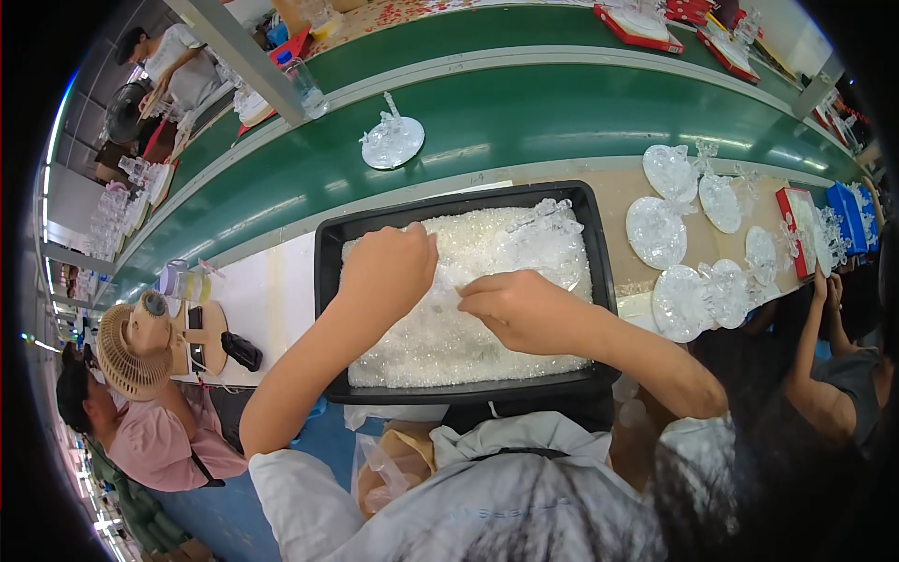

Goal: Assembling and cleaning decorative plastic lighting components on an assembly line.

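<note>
A black rectangular tray [599, 229] in front of me is filled with sparkling clear granules [440, 361]. Over its left half is my left hand [391, 269], fingers curled closed; whatever they may grip is hidden. My right hand [520, 302] hovers near the tray's middle with thumb and fingertips pinched together, and anything between them is too small to make out. Beyond the right hand, a clear ornament with a disc-like base [543, 245] lies on the granules at the tray's far right.
On the green conveyor [506, 126] stands a clear ornament [392, 140]. Several similar ornaments [656, 231] cover the bench to the right, by a red box [796, 229]. At left are a beige fan [136, 347] and a co-worker in pink [159, 440]; another person's arm [810, 347] reaches in at right.
</note>
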Demonstrator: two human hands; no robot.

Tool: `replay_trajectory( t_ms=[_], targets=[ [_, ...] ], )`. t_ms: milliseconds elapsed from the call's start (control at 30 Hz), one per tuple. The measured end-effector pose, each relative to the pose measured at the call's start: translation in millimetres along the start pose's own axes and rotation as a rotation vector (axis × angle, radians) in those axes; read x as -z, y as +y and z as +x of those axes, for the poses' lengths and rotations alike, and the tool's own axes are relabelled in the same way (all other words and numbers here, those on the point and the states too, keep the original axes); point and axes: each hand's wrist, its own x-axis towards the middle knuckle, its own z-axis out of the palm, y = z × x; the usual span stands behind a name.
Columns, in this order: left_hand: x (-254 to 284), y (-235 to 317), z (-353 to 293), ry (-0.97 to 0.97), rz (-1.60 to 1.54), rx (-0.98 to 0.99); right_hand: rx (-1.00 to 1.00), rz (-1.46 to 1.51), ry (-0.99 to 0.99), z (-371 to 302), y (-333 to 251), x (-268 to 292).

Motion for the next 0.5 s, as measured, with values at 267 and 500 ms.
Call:
replay_trajectory(
  t_ms=[267, 500],
  targets=[
    [4.2, -1.4, -14.8, 0.064, -0.292, -0.052, -0.175, -0.194, -0.373, -19.8, -4.2, 21.2],
    [13.5, 3.7, -32.3, 0.067, -0.407, 0.180, -0.116, 0.118, 0.107, -25.2, -29.6, 28.6]
  ],
)
